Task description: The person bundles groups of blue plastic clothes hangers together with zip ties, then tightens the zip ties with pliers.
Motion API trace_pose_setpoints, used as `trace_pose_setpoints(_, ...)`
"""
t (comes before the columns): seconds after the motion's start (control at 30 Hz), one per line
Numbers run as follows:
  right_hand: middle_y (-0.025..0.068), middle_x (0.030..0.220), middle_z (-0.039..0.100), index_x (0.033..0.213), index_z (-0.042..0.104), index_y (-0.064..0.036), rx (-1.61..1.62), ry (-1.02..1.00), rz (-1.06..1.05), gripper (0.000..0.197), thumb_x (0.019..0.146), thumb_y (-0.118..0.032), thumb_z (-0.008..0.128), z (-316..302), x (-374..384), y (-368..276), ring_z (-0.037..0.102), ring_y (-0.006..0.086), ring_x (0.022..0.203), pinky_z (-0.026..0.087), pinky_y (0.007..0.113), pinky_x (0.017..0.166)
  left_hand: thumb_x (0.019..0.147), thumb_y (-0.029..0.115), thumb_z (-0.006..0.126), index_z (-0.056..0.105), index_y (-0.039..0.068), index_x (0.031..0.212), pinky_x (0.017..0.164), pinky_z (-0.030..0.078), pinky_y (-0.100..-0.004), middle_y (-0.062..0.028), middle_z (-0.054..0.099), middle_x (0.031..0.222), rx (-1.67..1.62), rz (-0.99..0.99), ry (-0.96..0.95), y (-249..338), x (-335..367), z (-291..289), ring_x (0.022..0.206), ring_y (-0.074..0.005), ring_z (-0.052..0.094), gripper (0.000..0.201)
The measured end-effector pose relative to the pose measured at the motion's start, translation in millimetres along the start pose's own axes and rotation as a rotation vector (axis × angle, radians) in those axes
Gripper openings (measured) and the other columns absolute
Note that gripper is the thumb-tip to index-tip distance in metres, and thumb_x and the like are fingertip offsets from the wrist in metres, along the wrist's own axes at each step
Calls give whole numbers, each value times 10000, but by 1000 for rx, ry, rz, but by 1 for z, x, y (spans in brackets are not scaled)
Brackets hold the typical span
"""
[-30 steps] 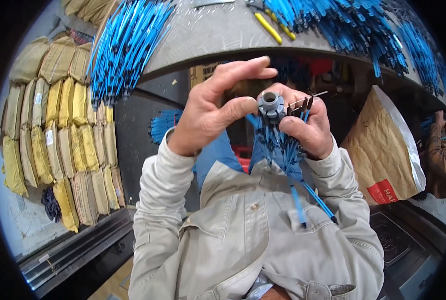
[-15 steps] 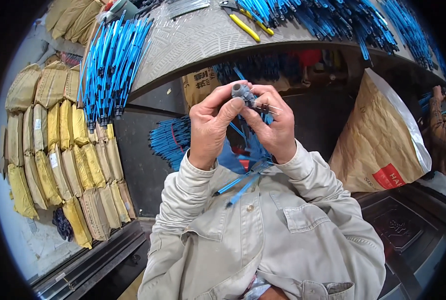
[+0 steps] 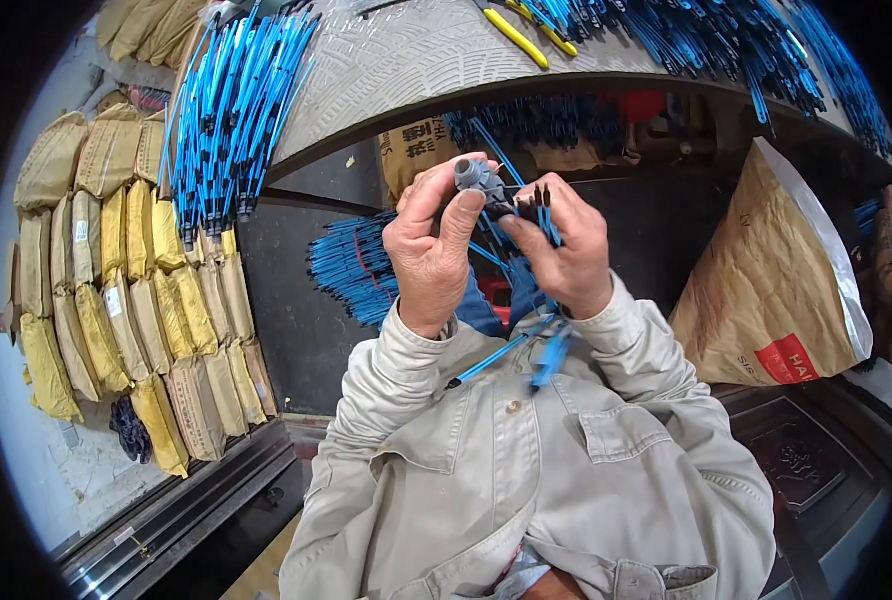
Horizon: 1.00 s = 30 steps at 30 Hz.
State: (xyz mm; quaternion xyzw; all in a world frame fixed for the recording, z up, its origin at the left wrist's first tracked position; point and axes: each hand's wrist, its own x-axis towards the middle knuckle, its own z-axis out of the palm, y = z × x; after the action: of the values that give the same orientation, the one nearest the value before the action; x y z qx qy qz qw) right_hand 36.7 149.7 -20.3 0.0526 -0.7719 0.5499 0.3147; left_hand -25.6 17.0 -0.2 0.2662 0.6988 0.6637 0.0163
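Note:
Held up before my chest, my left hand (image 3: 433,245) pinches a grey plastic fitting (image 3: 474,178) with a round open end, between thumb and fingers. Beside it my right hand (image 3: 569,250) is closed on thin blue tubes (image 3: 546,208) whose dark tips stick up past the fingers. The right thumb lies close to the fitting's dark lower end; whether it touches is hard to tell. More blue tubes with dark ends hang below my hands across my jacket, one blurred by motion. How the tubes meet the fitting is hidden by my fingers.
A grey table (image 3: 386,80) ahead bears blue tube bundles (image 3: 236,120) and yellow-handled pliers (image 3: 516,38). Under it lies a banded bundle (image 3: 351,265). An open brown paper sack (image 3: 766,270) stands right; stacked packages (image 3: 131,300) stand left. Another person's arm (image 3: 888,260) shows far right.
My right hand has drawn slightly away from the fitting, and dark-tipped blue tubes now show upright in its fingers. The hanging tubes have swung right. The whole view has shifted a little.

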Motion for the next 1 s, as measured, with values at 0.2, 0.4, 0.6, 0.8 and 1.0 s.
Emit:
trace_pose_setpoints(0.2, 48, 816, 545, 910, 554, -4, 283, -274, 199, 196, 753, -45, 666, -19, 18, 11, 510, 136, 705, 412, 239, 672, 858, 164, 607, 609, -20, 1051, 826, 418, -249, -82, 624, 1004, -261, -103, 39, 6, 1, 6, 907, -129, 554, 267)
trace_pose_setpoints(0.4, 28, 907, 532, 920, 562, -39, 867, -54, 348, 195, 757, -63, 666, -2, 18, 8, 488, 127, 847, 382, 259, 796, 843, 139, 626, 596, -37, 1074, 830, 415, -249, -97, 605, 1030, -266, -125, 69, 3, -3, 6, 936, -135, 543, 292)
trace_pose_setpoints(0.6, 30, 930, 514, 970, 541, -49, 770, -288, 301, 247, 760, -80, 667, -10, 22, 12, 471, 125, 890, 368, 269, 824, 834, 132, 637, 597, -38, 1073, 833, 413, -252, -95, 605, 1029, -182, -71, 62, 3, -7, 4, 945, -137, 539, 295)
trace_pose_setpoints(0.8, 30, 960, 494, 1028, 505, -37, 738, -291, 370, 325, 755, -81, 676, -12, 19, 7, 465, 112, 888, 374, 254, 818, 834, 136, 639, 590, -40, 1066, 834, 409, -249, -88, 600, 1026, -132, -24, -26, 6, -8, -2, 950, -132, 527, 295)
trace_pose_setpoints(1.0, 35, 950, 497, 1025, 503, -19, 707, -157, 378, 337, 748, -63, 690, -2, 2, -6, 482, 110, 889, 401, 253, 803, 838, 133, 635, 566, -34, 1095, 819, 409, -233, -74, 589, 1016, -215, -99, 37, 14, -22, 5, 927, -112, 523, 314)
